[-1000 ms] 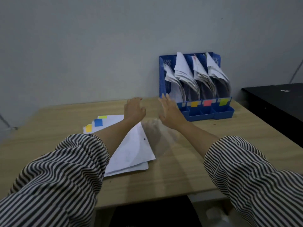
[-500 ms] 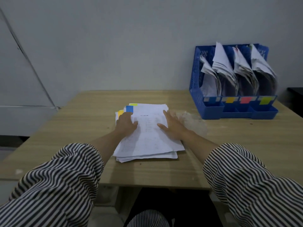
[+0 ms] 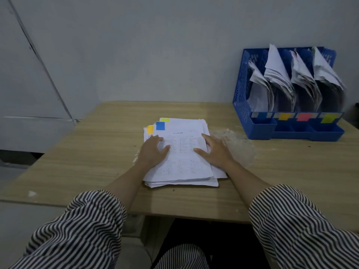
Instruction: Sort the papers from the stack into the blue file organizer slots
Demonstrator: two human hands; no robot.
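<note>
The left hand [image 3: 153, 150] and right hand [image 3: 214, 151] lie flat, fingers spread, on the stack of papers [image 3: 180, 154] mid-counter; the blue file organizer [image 3: 287, 113] stands toward the far right corner, nearer the right hand; the stack's long axis runs front to back.

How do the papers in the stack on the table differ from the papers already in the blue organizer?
The stack lies flat on the table; the papers in the blue organizer stand upright and curl forward. The stack is one pile under the left hand and right hand; the organizer papers are split among four slots, untouched. Both are white printed sheets.
</note>
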